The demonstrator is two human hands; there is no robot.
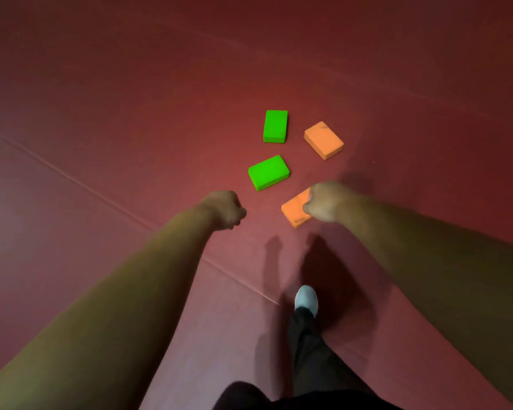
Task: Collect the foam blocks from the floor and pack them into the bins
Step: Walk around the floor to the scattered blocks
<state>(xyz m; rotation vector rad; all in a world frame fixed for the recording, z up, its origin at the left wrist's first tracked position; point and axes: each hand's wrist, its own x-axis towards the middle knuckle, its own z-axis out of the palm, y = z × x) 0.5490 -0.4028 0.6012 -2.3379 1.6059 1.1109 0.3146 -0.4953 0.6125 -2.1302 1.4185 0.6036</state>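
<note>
Overhead, four foam blocks lie loosely grouped on the dark red floor mat (125, 108); far green block (275, 126) and far orange block (324, 139) apart, side by side; near green block (268, 172) flat, just beyond the hands; near orange block (293, 213) partly hidden behind the right hand (328, 204); that hand blurred, fingers curled, contact with the block cannot be told; left hand (224, 210) curled into a fist, holding nothing, well left of the near orange block and below the near green one; white shoe (306, 298) on the mat below, near a mat seam (71, 179).
</note>
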